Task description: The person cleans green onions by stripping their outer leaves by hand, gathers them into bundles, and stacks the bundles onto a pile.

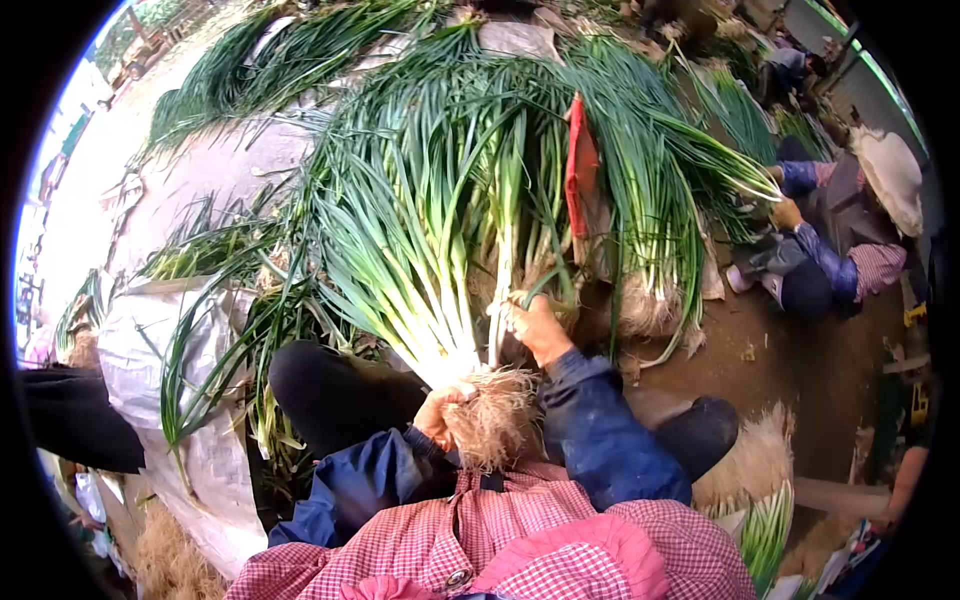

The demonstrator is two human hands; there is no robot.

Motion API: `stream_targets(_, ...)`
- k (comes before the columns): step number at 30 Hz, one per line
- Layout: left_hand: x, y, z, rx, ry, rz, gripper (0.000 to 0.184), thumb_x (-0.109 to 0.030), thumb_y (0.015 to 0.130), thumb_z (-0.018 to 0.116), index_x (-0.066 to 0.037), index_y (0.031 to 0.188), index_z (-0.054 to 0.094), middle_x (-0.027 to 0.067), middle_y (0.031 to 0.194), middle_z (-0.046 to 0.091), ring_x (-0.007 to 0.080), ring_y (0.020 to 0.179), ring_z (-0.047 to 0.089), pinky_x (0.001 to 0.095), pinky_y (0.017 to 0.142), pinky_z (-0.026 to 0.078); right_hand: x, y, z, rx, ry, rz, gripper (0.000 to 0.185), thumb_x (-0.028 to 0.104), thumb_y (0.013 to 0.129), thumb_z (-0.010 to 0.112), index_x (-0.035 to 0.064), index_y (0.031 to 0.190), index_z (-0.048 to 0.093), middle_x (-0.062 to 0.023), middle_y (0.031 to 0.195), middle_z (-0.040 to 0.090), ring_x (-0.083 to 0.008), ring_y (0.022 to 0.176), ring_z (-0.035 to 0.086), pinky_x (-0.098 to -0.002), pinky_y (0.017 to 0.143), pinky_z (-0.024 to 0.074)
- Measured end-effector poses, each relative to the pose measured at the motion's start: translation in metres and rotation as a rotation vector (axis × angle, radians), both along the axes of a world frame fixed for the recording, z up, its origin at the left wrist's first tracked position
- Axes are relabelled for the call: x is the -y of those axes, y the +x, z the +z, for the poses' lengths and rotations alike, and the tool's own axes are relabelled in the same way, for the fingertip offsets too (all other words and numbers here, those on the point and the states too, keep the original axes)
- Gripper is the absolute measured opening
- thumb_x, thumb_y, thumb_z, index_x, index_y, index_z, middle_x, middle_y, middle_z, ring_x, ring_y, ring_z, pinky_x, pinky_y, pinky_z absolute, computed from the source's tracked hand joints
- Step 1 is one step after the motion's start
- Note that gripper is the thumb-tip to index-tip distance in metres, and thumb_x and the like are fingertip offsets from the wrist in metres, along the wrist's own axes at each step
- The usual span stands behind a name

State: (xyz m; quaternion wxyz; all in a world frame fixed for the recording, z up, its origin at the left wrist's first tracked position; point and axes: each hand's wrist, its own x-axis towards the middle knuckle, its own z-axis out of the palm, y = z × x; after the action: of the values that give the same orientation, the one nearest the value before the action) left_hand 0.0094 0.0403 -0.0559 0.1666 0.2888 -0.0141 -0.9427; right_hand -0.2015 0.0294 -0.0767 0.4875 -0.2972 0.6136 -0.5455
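My left hand is wrapped round the white lower stems of a thick bunch of green onions, close to my lap. The bunch's tangled, pale brown roots hang beside that hand. Above the roots, my right hand is closed, its thumb and fingers pinched on a green onion stalk at the right side of the bunch. Long green leaves fan away from me over the pile behind. Part of each hand's grip is hidden by the stems.
More green onions lie to the right, with a red strip between piles. White sheeting covers ground at left. A co-worker at right holds stalks. Root bundles lie near my right knee.
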Motion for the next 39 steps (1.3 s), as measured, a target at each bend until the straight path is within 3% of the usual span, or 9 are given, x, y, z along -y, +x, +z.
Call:
stream_targets(2,0.009,-0.001,0.019,-0.050,0.054,-0.009,0.049,-0.007,0.069,0.053,0.009,0.115,0.045,0.0202,0.105,0.058,0.0293,0.092,0.059,0.0420,0.085,0.048,0.002,0.016,-0.012,-0.058,0.066,-0.006,0.005,0.005,0.084,0.056,0.0015,0.086,0.058,0.0036,0.066,0.052,-0.0046,0.054,0.046,-0.0181,0.046,0.0362)
stream_targets(6,0.009,-0.003,0.024,-0.146,-0.049,0.013,0.055,-0.014,0.070,0.052,0.009,0.119,0.042,0.0225,0.112,0.053,0.0311,0.102,0.054,0.0435,0.090,0.044,0.006,0.012,0.037,0.183,0.165,0.144,0.046,0.045,0.086,0.051,0.0023,0.102,0.058,0.0022,0.067,0.053,-0.0046,0.048,0.043,-0.0165,0.041,0.0366)
stream_targets(10,0.005,-0.004,0.046,-0.385,-0.165,0.136,0.057,-0.022,0.068,0.054,0.006,0.116,0.044,0.0237,0.118,0.049,0.0325,0.105,0.051,0.0435,0.091,0.042,0.045,-0.002,0.066,0.213,-0.218,0.024,0.035,0.034,0.089,0.050,0.0007,0.095,0.057,-0.0032,0.073,0.057,-0.0047,0.047,0.045,-0.0154,0.042,0.0410)
stream_targets(16,0.011,-0.006,0.031,-0.130,-0.039,-0.030,0.062,-0.015,0.066,0.055,0.008,0.122,0.040,0.0214,0.120,0.049,0.0311,0.106,0.052,0.0432,0.093,0.041,0.044,0.001,0.068,-0.325,0.305,-0.113,0.013,0.013,0.085,0.056,0.0001,0.087,0.058,-0.0045,0.067,0.053,-0.0105,0.054,0.051,-0.0218,0.042,0.0449)
stream_targets(23,0.004,-0.013,0.019,-0.182,0.026,-0.028,0.061,-0.015,0.066,0.053,0.009,0.120,0.042,0.0216,0.117,0.051,0.0305,0.102,0.054,0.0416,0.091,0.043,-0.019,0.001,0.023,0.399,0.067,-0.200,0.031,0.016,0.089,0.048,-0.0025,0.115,0.046,-0.0032,0.079,0.053,-0.0056,0.052,0.047,-0.0143,0.037,0.0367)
stream_targets(29,0.007,-0.002,0.010,-0.300,-0.102,0.034,0.066,-0.024,0.067,0.056,0.008,0.122,0.039,0.0237,0.115,0.050,0.0329,0.099,0.054,0.0457,0.085,0.046,0.031,-0.019,0.028,0.180,0.128,-0.112,0.026,0.007,0.084,0.043,-0.0008,0.108,0.050,-0.0042,0.077,0.056,-0.0041,0.048,0.044,-0.0138,0.035,0.0334)
stream_targets(33,0.004,-0.001,0.016,-0.249,-0.029,0.064,0.065,-0.025,0.065,0.056,0.008,0.120,0.042,0.0209,0.109,0.055,0.0297,0.092,0.056,0.0428,0.082,0.047,-0.046,-0.011,0.035,1.002,-0.300,-0.115,0.021,0.017,0.087,0.053,0.0057,0.105,0.055,-0.0008,0.073,0.057,-0.0046,0.045,0.044,-0.0159,0.032,0.0314)
stream_targets(35,0.003,-0.003,0.012,-0.319,-0.023,0.088,0.057,-0.027,0.068,0.056,0.005,0.114,0.045,0.0185,0.102,0.054,0.0299,0.088,0.055,0.0453,0.076,0.048,-0.053,-0.025,0.020,0.925,-0.406,-0.335,0.024,0.021,0.087,0.054,0.0069,0.107,0.054,-0.0018,0.083,0.058,-0.0033,0.052,0.046,-0.0139,0.035,0.0311)
stream_targets(39,0.003,-0.001,0.009,-0.386,0.073,0.088,0.042,-0.026,0.071,0.057,0.000,0.103,0.049,0.0167,0.093,0.053,0.0308,0.081,0.055,0.0482,0.069,0.048,0.013,-0.025,0.050,0.532,-0.095,-0.069,0.034,0.020,0.088,0.053,0.0047,0.118,0.048,-0.0050,0.097,0.056,-0.0035,0.060,0.047,-0.0135,0.039,0.0350)
